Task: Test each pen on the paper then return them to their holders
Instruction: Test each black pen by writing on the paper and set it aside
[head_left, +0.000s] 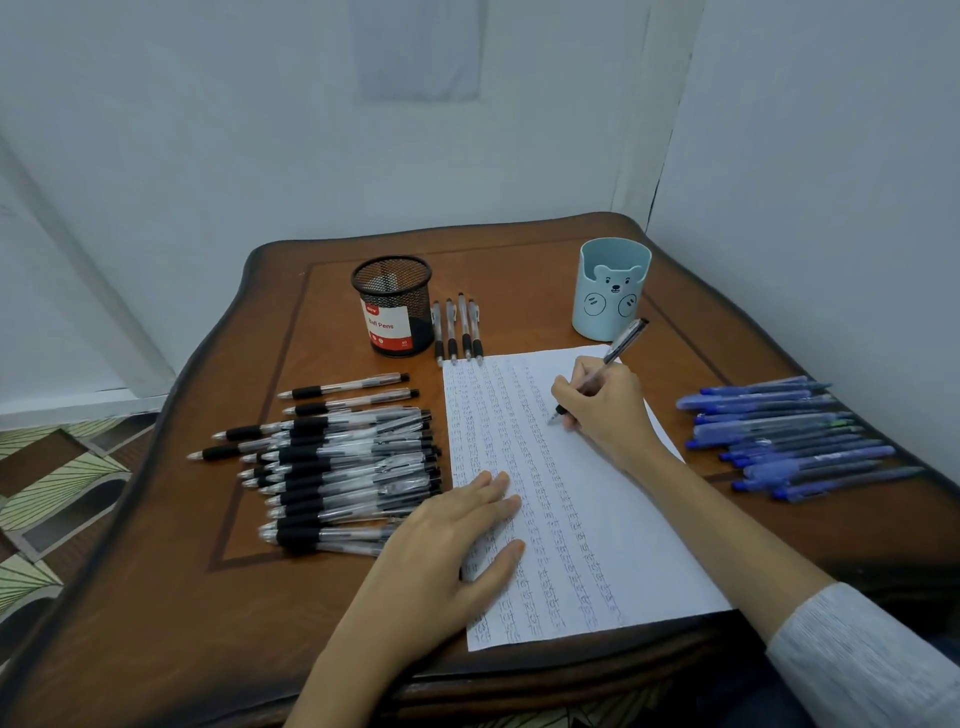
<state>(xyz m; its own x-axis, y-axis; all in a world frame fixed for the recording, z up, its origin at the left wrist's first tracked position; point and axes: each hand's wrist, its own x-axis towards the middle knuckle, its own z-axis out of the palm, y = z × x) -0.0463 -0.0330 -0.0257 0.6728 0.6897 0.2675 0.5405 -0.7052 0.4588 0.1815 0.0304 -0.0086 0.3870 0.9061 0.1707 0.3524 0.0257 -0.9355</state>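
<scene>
The paper (587, 519), a white sheet covered in close columns of small pen marks, is laid near the front of the wooden table (208, 623), slightly askew. To its left a large heap of clear-barrelled pens with black grips (337, 467) is spread sideways, tips pointing left. To the right of the sheet, well apart from it, a smaller heap of blue pens (789, 436) is laid, tips also to the left.

The left hand (447, 551) is pressed flat on the sheet's left edge, fingers straight and slightly spread. The right hand (602, 410) is curled round a clear pen with a black grip (608, 364), whose tip is set against the upper part of the sheet.

A black mesh holder labelled "Ball Pens" (393, 306) and a light blue holder with a bear face (613, 291) are stood behind the sheet. Just beside the mesh holder, four black-grip pens (457, 330) are lined up side by side, tips toward the sheet.
</scene>
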